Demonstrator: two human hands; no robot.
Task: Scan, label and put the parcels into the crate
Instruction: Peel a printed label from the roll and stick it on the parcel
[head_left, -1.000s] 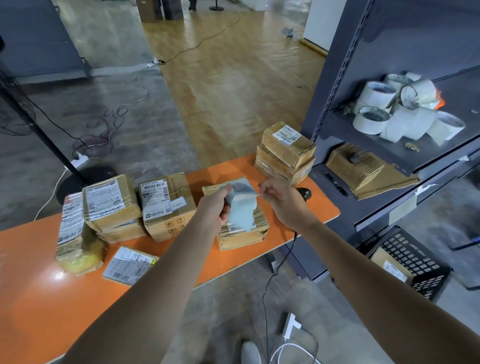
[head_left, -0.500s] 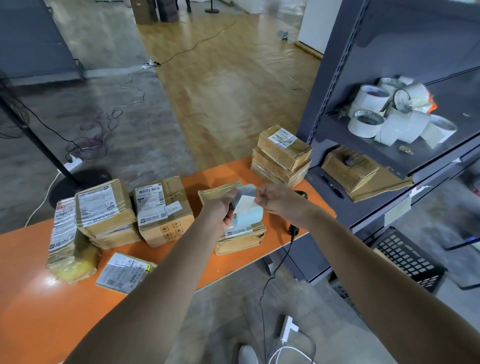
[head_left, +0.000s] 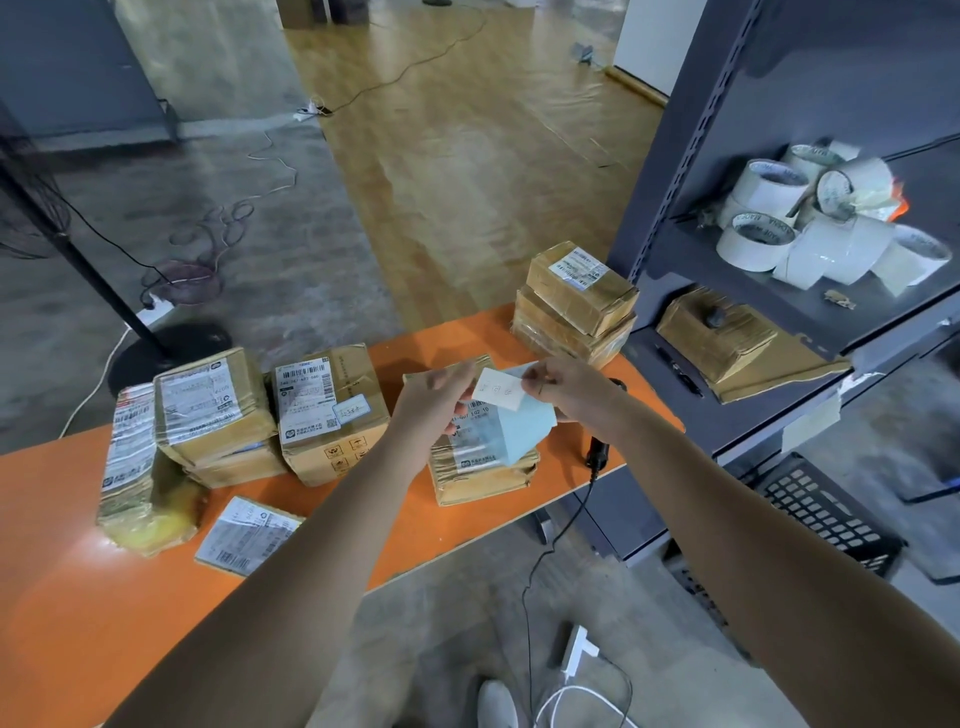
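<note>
Parcel (head_left: 483, 473) mid-table (head_left: 78, 623) mostly hidden under both hands, its printed number half covered by blue backing (head_left: 519, 431), left hand (head_left: 436, 400) pinching backing, right hand (head_left: 569, 387) pinching white label (head_left: 498, 391), handwriting illegible, crate (head_left: 826, 514) at 4 o'clock, cut off by forearm.

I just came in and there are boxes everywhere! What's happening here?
A person is labelling parcels. The left hand holds a blue backing, and the right hand pinches a white label, seemingly peeling it off, just above a parcel on the orange table. Other parcels wait on the table. The black crate sits on the floor to the right; this parcel has not gone in yet.
</note>
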